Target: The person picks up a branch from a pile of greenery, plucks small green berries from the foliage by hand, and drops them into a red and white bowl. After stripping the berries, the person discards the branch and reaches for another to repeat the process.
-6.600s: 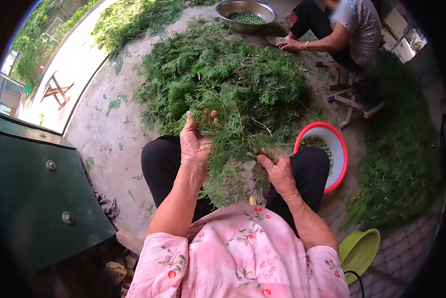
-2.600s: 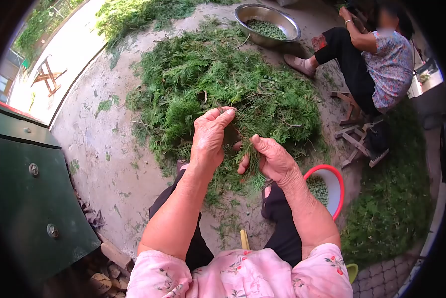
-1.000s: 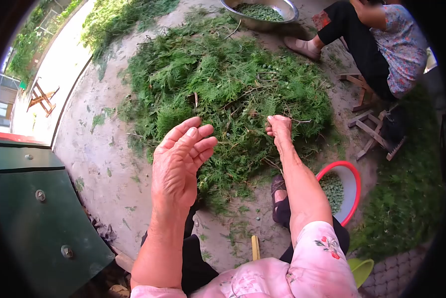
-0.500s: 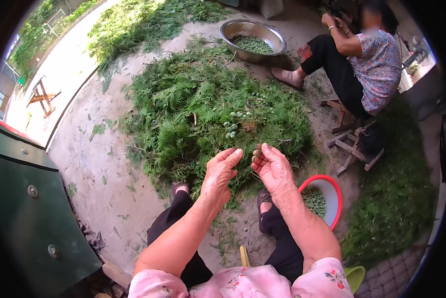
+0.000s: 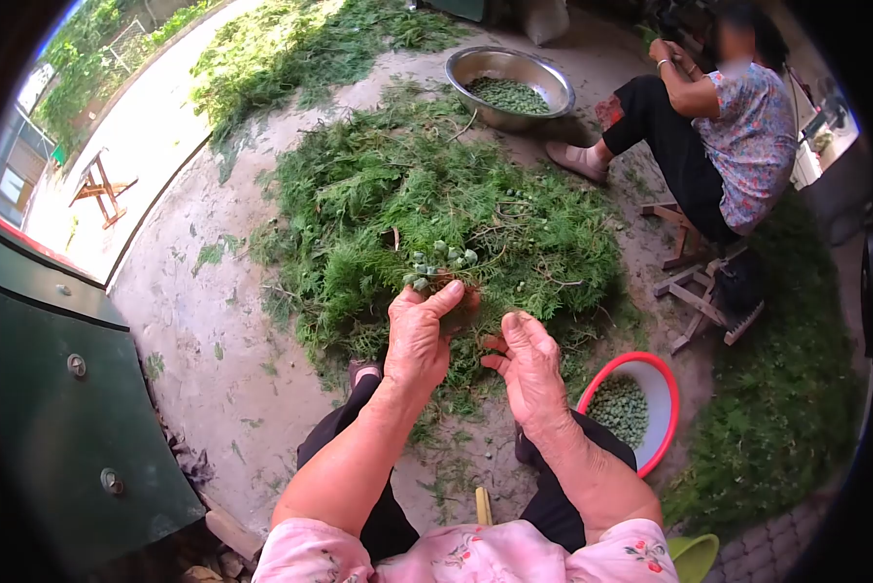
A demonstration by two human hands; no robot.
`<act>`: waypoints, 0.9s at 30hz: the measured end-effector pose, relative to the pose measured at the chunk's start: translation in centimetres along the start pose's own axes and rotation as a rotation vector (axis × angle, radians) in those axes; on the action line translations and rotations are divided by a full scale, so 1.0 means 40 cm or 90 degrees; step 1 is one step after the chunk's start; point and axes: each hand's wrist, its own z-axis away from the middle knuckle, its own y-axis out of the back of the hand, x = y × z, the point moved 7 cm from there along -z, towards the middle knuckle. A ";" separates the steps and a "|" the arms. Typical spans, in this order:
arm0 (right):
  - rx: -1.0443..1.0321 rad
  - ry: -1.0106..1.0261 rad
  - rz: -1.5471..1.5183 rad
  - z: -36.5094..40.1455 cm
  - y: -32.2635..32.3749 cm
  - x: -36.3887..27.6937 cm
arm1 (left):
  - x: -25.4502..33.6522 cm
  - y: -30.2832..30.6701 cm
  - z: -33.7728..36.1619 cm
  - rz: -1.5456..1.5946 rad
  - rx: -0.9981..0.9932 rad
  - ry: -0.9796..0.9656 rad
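Observation:
My left hand (image 5: 419,335) is closed on a sprig with several round, pale green cones (image 5: 446,257), thumb pressed on top. The cones stick out beyond my fingertips over the heap of green conifer branches (image 5: 388,204). My right hand (image 5: 531,374) is beside it, to the right and a little lower, with the fingers loosely bent and apart and nothing visible in them. Near my right wrist stands a white basin with a red rim (image 5: 665,389), partly filled with small green cones (image 5: 618,408).
A metal basin (image 5: 561,85) of green cones stands beyond the heap. On the right a person (image 5: 752,136) sits on a low wooden stool (image 5: 674,233). More branches lie at the back (image 5: 291,58) and right (image 5: 776,408). A dark green panel (image 5: 57,418) borders the left side.
My left hand has closed on the cone-bearing sprig. My right hand has moved down, and the small brown bit in its fingers is no longer visible. The view has shifted slightly.

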 end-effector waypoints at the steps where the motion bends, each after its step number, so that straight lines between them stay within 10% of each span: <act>1: 0.082 0.060 0.041 -0.002 0.025 -0.037 | 0.000 -0.001 0.002 -0.018 -0.005 0.004; 5: 0.107 0.645 0.631 0.041 -0.040 -0.234 | -0.015 -0.029 0.020 -0.096 -0.070 0.037; 18: -0.012 0.808 0.842 0.102 -0.134 -0.187 | -0.040 -0.042 0.038 -0.029 -0.136 0.060; 22: -0.166 0.728 0.755 0.109 -0.153 -0.163 | -0.034 -0.019 0.018 -0.028 -0.080 0.058; 27: 0.040 0.540 0.426 0.011 -0.041 -0.209 | -0.011 -0.040 0.036 -0.096 -0.054 0.051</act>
